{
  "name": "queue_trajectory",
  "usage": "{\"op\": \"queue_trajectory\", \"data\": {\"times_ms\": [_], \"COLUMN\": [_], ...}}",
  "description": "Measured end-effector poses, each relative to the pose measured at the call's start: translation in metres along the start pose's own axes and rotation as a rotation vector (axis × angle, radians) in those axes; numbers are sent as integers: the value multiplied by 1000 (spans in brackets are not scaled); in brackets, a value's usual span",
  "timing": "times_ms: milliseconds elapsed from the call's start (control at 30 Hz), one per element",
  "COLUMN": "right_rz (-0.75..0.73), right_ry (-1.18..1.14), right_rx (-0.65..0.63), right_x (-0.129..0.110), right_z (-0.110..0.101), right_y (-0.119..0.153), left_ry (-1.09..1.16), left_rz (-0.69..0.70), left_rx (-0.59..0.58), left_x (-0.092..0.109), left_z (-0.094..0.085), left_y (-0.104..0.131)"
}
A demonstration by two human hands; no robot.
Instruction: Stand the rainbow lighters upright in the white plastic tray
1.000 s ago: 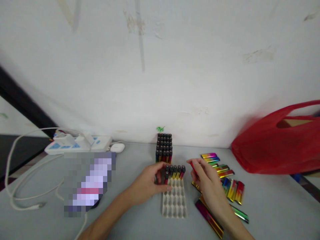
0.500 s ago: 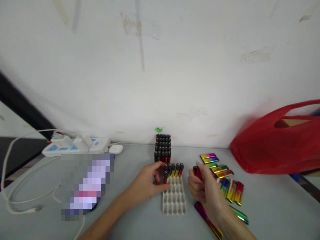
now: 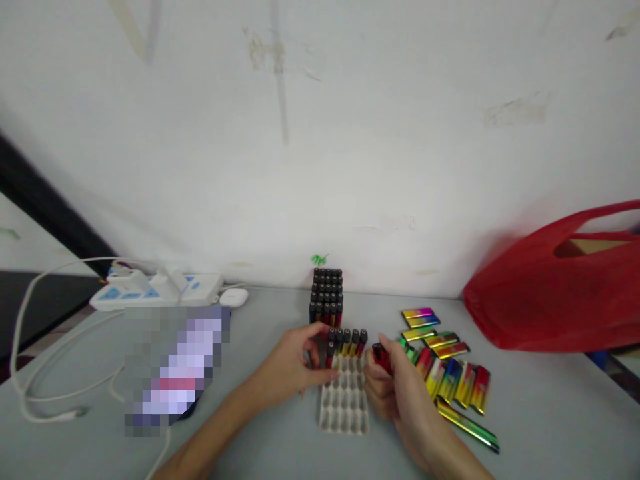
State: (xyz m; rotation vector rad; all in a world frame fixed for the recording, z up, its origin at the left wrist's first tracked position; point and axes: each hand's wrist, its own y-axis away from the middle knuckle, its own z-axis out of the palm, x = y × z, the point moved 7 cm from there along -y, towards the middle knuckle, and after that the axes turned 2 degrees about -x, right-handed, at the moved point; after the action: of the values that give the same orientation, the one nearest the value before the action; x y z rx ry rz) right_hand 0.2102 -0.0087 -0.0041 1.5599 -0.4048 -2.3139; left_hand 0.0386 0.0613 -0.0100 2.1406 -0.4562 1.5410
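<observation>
A pale moulded tray [image 3: 345, 403] with rows of small compartments lies in front of me. Several lighters [image 3: 347, 339] with black tops stand upright along its far row, and one more lighter [image 3: 331, 353] stands at the left of the following row. My left hand [image 3: 293, 360] grips the tray's left side, thumb on the rim and index finger against the lighters at the far corner. Held in my right hand [image 3: 395, 380], just right of the tray, is a red lighter [image 3: 382, 357] with its dark top pointing up. Its lower part is hidden by my fingers.
Behind the tray, a packed block of lighters [image 3: 326, 293] stands against the wall. Loose shiny lighters [image 3: 463, 383] lie at right, near a red bag [image 3: 550, 293]. To the left are a pixelated phone [image 3: 180, 367], a power strip [image 3: 200, 290], a white case [image 3: 234, 297] and cables.
My right hand has moved left toward the tray with the red lighter. The tray's near end has shifted slightly left. My left hand keeps its hold.
</observation>
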Motion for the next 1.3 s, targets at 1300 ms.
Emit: {"op": "queue_trajectory", "data": {"times_ms": [1300], "right_rz": [-36], "right_ry": [-167], "right_rx": [-231], "right_x": [-15], "right_z": [17], "right_y": [10], "left_ry": [-30], "left_rz": [87], "left_rx": [2], "left_x": [13], "left_z": [0], "left_y": [1]}}
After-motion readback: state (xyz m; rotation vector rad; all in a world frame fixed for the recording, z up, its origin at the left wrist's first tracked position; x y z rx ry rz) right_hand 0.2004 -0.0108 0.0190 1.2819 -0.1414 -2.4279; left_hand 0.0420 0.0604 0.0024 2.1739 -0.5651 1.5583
